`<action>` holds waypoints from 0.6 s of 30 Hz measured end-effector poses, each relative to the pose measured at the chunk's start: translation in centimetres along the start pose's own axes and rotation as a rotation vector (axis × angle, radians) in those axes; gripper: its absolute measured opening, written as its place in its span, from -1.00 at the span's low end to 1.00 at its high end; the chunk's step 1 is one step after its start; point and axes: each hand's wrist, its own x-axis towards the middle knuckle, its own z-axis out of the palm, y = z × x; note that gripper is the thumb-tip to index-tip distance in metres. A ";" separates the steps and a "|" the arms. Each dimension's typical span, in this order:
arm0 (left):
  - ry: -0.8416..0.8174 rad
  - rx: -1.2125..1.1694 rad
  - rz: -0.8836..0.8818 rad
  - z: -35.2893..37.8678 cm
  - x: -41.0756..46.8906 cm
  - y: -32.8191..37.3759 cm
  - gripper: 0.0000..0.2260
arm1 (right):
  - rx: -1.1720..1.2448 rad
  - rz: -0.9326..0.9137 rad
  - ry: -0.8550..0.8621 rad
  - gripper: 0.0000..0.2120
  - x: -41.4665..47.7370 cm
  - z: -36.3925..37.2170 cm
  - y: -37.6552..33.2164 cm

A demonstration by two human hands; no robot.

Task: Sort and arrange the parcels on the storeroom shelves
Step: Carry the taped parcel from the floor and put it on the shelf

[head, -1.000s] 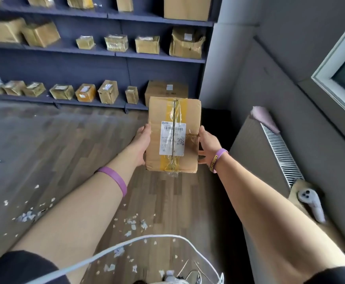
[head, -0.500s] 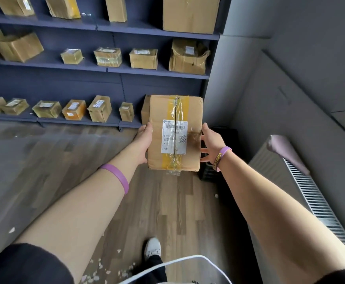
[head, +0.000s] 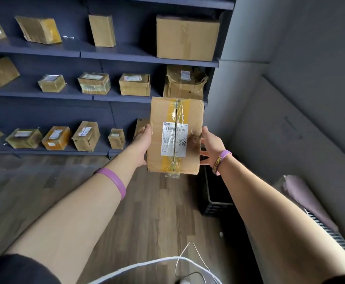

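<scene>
Out left of the left hand, the shelves [head: 32,93] are looming far larger than a second ago. The person is closing in on them, and the paper scraps on the floor [head: 147,218] are gone from sight. A row of small parcels [head: 56,138] is sitting on the bottom shelf, beyond and left of that hand, each apart from its neighbour.

Now the left hand [head: 142,144] itself: it is gripping the parcel [head: 175,136] by its left side, thumb on the top face, fingers tucking underneath. That parcel is riding in the air between the two hands, label [head: 172,147] facing up, and it is climbing. A second ago its far edge was sitting level with the bottom shelf; now it is overlapping the lip of the middle one.

On to the right hand [head: 210,144]: it is clamping the right side, thumb at the edge, fingers reaching under. Below that hand a dark crate [head: 214,191] is standing on the floor, and off to the right of the wrist a radiator [head: 331,234] is running along the wall.

So the carry is looking nearly over and placement is coming up. Nothing is set down yet, and which shelf is getting it I cannot tell.
</scene>
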 end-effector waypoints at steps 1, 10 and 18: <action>-0.002 0.001 0.010 0.2 0.9 1.0 -0.46 | 0.000 -0.006 0.002 -0.60 1.1 0.1 -0.9; 0.007 0.014 0.096 3.9 10.9 9.9 -0.49 | 0.037 -0.053 -0.027 -0.51 13.2 -0.2 -8.7; 0.058 -0.022 0.134 9.2 19.1 20.2 -0.48 | 0.011 -0.121 -0.048 -0.49 24.4 -1.6 -19.4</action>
